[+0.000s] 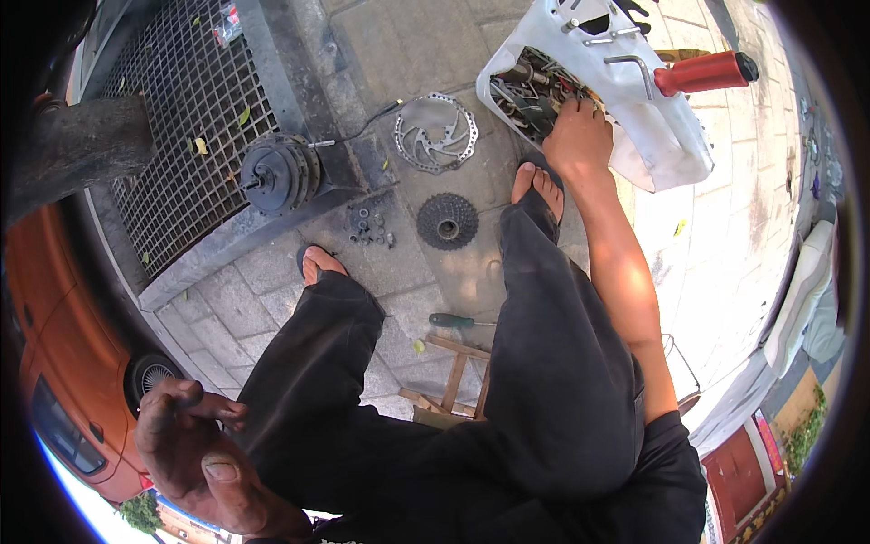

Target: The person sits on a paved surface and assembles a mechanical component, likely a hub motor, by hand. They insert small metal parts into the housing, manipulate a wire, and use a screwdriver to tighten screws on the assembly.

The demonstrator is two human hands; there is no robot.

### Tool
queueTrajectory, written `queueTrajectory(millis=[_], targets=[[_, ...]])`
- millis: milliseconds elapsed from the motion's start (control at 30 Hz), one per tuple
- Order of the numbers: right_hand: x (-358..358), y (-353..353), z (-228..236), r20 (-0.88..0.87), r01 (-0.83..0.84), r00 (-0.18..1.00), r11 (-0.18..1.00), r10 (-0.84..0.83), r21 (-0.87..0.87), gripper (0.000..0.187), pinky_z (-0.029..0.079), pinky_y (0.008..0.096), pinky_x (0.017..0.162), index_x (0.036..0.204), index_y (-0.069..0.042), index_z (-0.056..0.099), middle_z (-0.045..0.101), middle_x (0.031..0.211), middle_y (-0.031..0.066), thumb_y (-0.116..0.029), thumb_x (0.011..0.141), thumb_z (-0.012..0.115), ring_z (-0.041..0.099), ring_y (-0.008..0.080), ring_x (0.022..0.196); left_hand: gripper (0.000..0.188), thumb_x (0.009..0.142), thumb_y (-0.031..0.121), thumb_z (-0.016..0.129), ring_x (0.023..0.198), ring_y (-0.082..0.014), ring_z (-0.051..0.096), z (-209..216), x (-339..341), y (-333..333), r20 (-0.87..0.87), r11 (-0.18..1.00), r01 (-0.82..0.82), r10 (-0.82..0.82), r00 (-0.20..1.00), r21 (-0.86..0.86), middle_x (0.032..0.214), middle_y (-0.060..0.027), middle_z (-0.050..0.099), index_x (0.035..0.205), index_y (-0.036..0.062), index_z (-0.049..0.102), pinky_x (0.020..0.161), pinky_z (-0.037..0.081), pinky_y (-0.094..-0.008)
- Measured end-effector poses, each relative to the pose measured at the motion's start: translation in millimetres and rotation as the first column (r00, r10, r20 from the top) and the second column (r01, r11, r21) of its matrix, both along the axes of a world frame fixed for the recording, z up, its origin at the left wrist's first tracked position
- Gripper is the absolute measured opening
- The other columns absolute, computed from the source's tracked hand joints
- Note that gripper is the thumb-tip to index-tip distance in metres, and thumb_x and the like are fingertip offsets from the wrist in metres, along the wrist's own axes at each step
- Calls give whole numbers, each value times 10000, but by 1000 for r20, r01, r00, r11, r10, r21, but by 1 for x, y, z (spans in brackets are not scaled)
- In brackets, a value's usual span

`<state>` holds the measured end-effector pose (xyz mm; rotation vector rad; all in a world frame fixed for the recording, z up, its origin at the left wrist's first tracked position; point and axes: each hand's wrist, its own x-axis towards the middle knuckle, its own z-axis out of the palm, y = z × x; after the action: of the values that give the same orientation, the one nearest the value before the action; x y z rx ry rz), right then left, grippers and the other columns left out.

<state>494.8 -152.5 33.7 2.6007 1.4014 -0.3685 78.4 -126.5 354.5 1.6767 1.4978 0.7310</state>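
My right hand (580, 140) reaches down into a white plastic container (666, 136) with a cut-open side. Its fingertips are hidden among the metal tools and small parts (526, 95) inside. At the lower left, my left hand (204, 453) is raised beside my knee, fingers loosely curled, thumb apart, holding nothing. A brake disc (445, 148) lies on the paving left of the container. Nearer to me is a dark sprocket cassette (433, 220), with several small nuts (366, 227) to its left. A wheel hub motor (279, 177) with a cable sits farther left.
A red-handled tool (702, 74) and a hex key (636, 62) are at the container's upper side. Between my legs lie a green-handled screwdriver (451, 321) and a wooden frame (456, 381). A metal grate (181, 136), tree trunk (82, 150) and orange car (72, 335) stand left.
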Motion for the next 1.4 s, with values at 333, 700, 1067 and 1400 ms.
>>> queueTrajectory(millis=[333,700,1067,1400], targets=[[1,14,-5,-253,9,967,988,31,155,315,510,545,976,1201,-15,716,678,1167,255,-203,959,643,656,468,1085,660,996,344,628,903,-179,629,3,-17,-5,20,998,61,-61,998,14,1336,-208,569,1505,-45,467,717,485,-262],[20,56,-62,-168,-234,959,972,228,-15,256,564,552,876,969,-17,743,750,999,237,-238,944,616,720,445,974,641,872,283,837,930,-218,669,7,-5,-10,213,991,-86,107,971,-106,1223,-209,575,1399,43,559,793,612,-340],[-5,22,-13,-173,6,978,804,120,594,324,525,541,893,1180,-1,635,702,1126,251,-283,1057,534,674,465,1066,527,882,11,808,929,-155,676,2,-15,-4,50,991,132,-134,990,35,1226,-162,653,1367,-5,603,766,521,-270],[-124,-15,245,-463,53,733,636,499,770,319,538,368,724,1250,0,643,720,909,118,-268,1101,555,695,244,770,413,967,206,769,888,-111,654,-34,-4,22,46,929,169,-194,980,330,1140,-79,702,1313,2,673,703,533,-248]])
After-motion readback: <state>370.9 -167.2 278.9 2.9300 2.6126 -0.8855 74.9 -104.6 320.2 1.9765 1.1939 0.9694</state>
